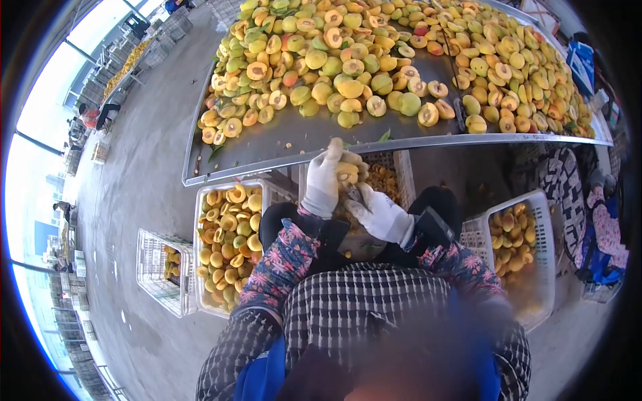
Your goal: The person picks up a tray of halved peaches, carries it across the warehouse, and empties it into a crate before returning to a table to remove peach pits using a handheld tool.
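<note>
Both hands wear white gloves with stained fingertips and meet just below the metal table's front edge. My left hand (324, 180) is closed around a yellow fruit half (347, 174), its thumb pointing up. My right hand (383, 215) sits lower and to the right, fingers pinched on a small tool (354, 194), mostly hidden, that reaches to the fruit. Beneath the hands, a white crate (405, 175) holds small brown pieces. Cut fruit halves (348, 88) are heaped on the metal table (281, 148) in front.
A white crate (199, 267) full of fruit halves stands at the left, with another crate (155, 271) beyond it. At the right is a further crate (545, 260) of halves. A seated person (608, 230) is at the far right; more people work in the left distance.
</note>
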Motion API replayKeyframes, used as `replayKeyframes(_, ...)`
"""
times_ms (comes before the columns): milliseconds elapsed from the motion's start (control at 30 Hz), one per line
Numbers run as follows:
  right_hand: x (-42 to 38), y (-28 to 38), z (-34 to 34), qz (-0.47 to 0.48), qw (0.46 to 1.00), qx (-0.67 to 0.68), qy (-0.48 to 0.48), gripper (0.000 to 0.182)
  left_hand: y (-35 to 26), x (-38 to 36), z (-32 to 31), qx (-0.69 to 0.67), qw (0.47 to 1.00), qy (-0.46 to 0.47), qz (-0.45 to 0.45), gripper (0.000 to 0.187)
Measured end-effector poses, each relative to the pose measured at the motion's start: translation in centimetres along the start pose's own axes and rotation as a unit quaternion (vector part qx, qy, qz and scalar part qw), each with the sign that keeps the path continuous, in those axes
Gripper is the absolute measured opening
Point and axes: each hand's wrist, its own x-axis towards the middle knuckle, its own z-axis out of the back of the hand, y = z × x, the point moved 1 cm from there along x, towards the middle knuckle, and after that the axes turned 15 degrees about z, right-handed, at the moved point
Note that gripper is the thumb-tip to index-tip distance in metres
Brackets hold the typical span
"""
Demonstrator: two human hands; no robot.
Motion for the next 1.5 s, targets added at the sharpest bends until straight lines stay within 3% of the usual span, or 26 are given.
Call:
replayKeyframes(100, -0.3, -1.0, -0.3, 0.048, 0.995, -0.090, 0.014, 0.033, -0.2, 0.5, 0.7, 0.055, 0.996, 0.039, 0.050, 0.055)
replayKeyframes(133, -0.1, -0.5, 0.0, -0.046, 0.996, 0.068, 0.019, 0.031, -0.2, 0.8, 0.9, 0.045, 0.996, 0.060, 0.050, 0.055)
replayKeyframes(167, -0.1, 0.3, 0.3, -0.140, 0.964, 0.224, 0.026, 0.029, -0.1, 1.1, 1.2, 0.033, 0.995, 0.080, 0.051, 0.056)
replayKeyframes(200, 0.1, 1.6, 0.5, -0.232, 0.898, 0.372, 0.033, 0.027, 0.1, 1.1, 1.5, 0.020, 0.994, 0.099, 0.051, 0.056)
replayKeyframes(367, 0.2, 3.6, 0.7, -0.304, 0.749, 0.588, -0.020, 0.031, 0.6, 0.5, 0.5, -0.061, 0.994, 0.088, -0.021, 0.054)
replayKeyframes(467, -0.1, 1.3, 0.4, -0.267, 0.624, 0.734, 0.015, 0.034, 1.0, 0.5, -0.1, -0.135, 0.990, 0.046, -0.013, 0.051)
replayKeyframes(533, -0.3, 0.5, 0.2, -0.270, 0.618, 0.739, 0.001, 0.037, 1.4, 0.9, -0.5, -0.218, 0.976, 0.021, 0.012, 0.050)
replayKeyframes(600, -0.4, -0.1, 0.2, -0.275, 0.585, 0.763, 0.020, 0.041, 1.7, 1.1, -0.1, -0.154, 0.988, -0.015, 0.017, 0.052)
replayKeyframes(667, -0.6, -0.1, 0.0, -0.299, 0.634, 0.713, -0.001, 0.038, 2.5, 1.7, 0.4, -0.128, 0.990, -0.066, -0.005, 0.045)
replayKeyframes(733, -0.2, 0.9, -0.3, -0.367, 0.746, 0.552, -0.060, 0.027, 2.7, 2.1, 0.1, -0.200, 0.977, -0.077, 0.007, 0.034)
replayKeyframes(767, -0.3, 0.9, -0.4, -0.371, 0.768, 0.519, -0.056, 0.024, 3.3, 2.8, 0.5, -0.140, 0.986, -0.087, -0.016, 0.037)
replayKeyframes(933, -0.8, 0.0, -0.2, -0.351, 0.740, 0.573, -0.019, 0.035, 3.9, 2.9, 1.4, -0.084, 0.992, -0.094, -0.004, 0.051)
replayKeyframes(1067, -1.3, -1.3, -0.4, -0.347, 0.726, 0.593, -0.035, 0.036, 4.9, 3.9, 2.4, -0.173, 0.974, -0.139, 0.053, 0.051)
replayKeyframes(1100, -1.6, -1.1, -0.3, -0.353, 0.692, 0.629, -0.034, 0.035, 5.6, 4.9, 3.1, -0.197, 0.963, -0.173, 0.055, 0.050)
replayKeyframes(1133, -1.7, -0.8, -0.5, -0.348, 0.718, 0.602, -0.032, 0.034, 6.5, 6.4, 3.9, -0.219, 0.952, -0.206, 0.057, 0.049)
replayKeyframes(1167, -1.7, -0.6, -0.6, -0.341, 0.743, 0.575, -0.032, 0.034, 7.9, 9.1, 5.0, -0.328, 0.933, -0.122, 0.079, 0.043)
replayKeyframes(1267, -2.7, -2.7, -0.6, -0.367, 0.809, 0.451, -0.079, 0.030, 5.2, 5.7, 5.1, -0.349, 0.935, -0.059, 0.002, 0.040)
replayKeyframes(1333, -3.3, -4.5, -0.4, -0.377, 0.850, 0.358, -0.079, 0.029, 3.0, 2.3, 6.1, -0.383, 0.923, -0.033, -0.023, 0.026)
replayKeyframes(1400, -3.6, -4.7, -0.4, -0.417, 0.836, 0.348, -0.081, 0.026, 0.1, -2.7, 9.3, -0.421, 0.907, 0.003, -0.016, 0.018)
replayKeyframes(1467, -4.4, -5.0, -0.7, -0.442, 0.827, 0.336, -0.091, 0.025, -1.2, -7.6, 13.6, -0.385, 0.919, -0.037, -0.080, 0.016)
replayKeyframes(1500, -4.6, -5.1, -0.6, -0.448, 0.823, 0.341, -0.082, 0.024, 0.0, -8.6, 17.6, -0.133, 0.966, -0.107, -0.195, 0.021)
